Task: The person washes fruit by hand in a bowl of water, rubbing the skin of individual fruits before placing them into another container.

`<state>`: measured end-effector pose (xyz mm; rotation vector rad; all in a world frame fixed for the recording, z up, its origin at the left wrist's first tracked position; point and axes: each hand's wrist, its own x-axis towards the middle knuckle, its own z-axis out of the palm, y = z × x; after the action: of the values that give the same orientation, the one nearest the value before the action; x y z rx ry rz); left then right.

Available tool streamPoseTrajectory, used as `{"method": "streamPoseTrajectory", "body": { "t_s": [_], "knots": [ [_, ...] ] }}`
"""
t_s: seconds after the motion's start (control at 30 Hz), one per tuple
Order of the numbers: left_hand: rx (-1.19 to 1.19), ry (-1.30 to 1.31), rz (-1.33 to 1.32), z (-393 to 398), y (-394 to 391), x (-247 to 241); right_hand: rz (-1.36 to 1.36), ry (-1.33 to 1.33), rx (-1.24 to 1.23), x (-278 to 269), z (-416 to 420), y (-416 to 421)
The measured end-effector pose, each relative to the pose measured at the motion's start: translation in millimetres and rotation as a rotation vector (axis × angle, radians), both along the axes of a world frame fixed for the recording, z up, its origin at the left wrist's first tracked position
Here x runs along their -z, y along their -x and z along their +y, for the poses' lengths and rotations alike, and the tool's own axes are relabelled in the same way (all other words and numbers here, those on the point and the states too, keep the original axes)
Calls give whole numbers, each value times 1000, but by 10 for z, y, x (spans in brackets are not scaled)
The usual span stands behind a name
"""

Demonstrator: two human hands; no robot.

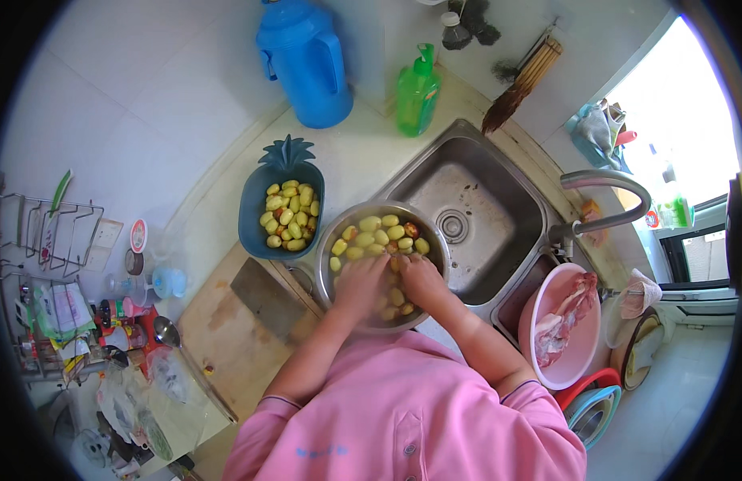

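Several fresh green jujubes [371,224], some with red-brown patches, fill a stainless steel basin [444,240] directly before me. My left hand [362,285] is inside the basin, blurred, its fingertips among the fruit. Close beside it, my right hand [420,278] bends its fingers down onto the jujubes. One jujube [395,263] shows between the two hands; whether either hand grips it is hidden. Beyond the basin to the left, more jujubes [293,216] lie in a dark blue pineapple-shaped bowl [249,210].
The steel sink [485,252] with its curved faucet [611,177] adjoins the basin on the right. A pink tub [527,312] holds raw meat [560,330]. At left, a cleaver [272,300] lies on a wooden cutting board [226,355]. A blue thermos jug [311,72] and green pump bottle [418,96] stand behind.
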<state>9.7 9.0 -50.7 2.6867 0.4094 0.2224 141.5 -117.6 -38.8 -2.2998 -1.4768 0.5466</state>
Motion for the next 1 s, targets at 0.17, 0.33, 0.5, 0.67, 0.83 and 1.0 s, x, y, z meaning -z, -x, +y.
{"method": "streamPoseTrajectory", "body": {
  "t_s": [0.17,0.33,0.5,0.67,0.83,1.0],
  "knots": [
    [-76,22,-30,15,36,10,-3,-48,58,230,88,52],
    [-105,74,19,7,32,65,3,-36,61,339,147,45],
    [-94,72,173,-13,12,24,99,-79,54,298,154,1],
    [-129,-71,-67,-38,80,164,150,-247,127,490,38,-32],
    [-114,3,164,-34,39,53,136,10,156,528,100,0],
    [-84,12,32,-44,82,-36,125,23,194,115,156,44]
  ]
}}
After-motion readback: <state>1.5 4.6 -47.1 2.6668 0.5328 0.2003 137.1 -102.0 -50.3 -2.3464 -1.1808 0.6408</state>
